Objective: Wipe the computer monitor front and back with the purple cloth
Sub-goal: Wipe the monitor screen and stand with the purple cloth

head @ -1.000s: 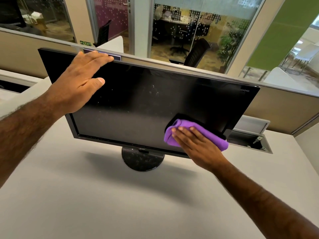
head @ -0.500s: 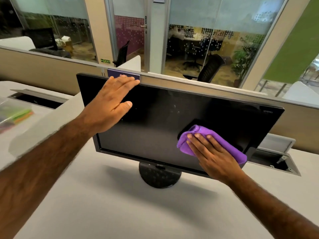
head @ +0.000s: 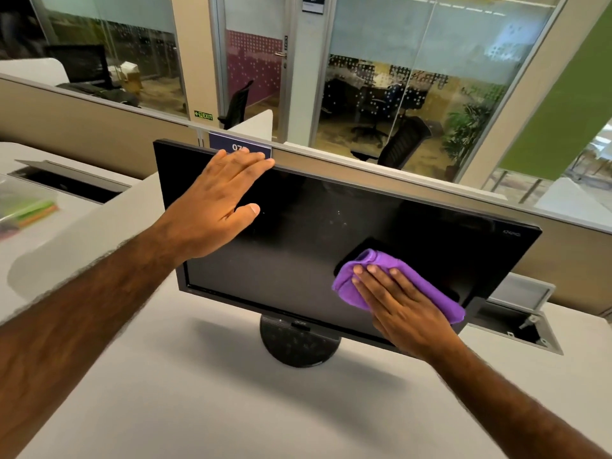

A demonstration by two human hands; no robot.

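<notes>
The monitor [head: 331, 226] is stood mid-desk [head: 198, 392]. The cloth [head: 437, 298] is pressed flat to the screen at 4 o'clock by the right hand [head: 400, 309], fingers straight and together. The top edge at 11 o'clock is touched by the left hand [head: 212, 207], fingers straight.

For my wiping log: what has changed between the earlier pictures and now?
Mostly the head camera shifted, so the monitor sits further right in frame. The right hand still presses the purple cloth flat on the screen's lower right part; any stroke is too small to tell. The left hand stays open against the top edge. Nothing was grasped or released.
</notes>
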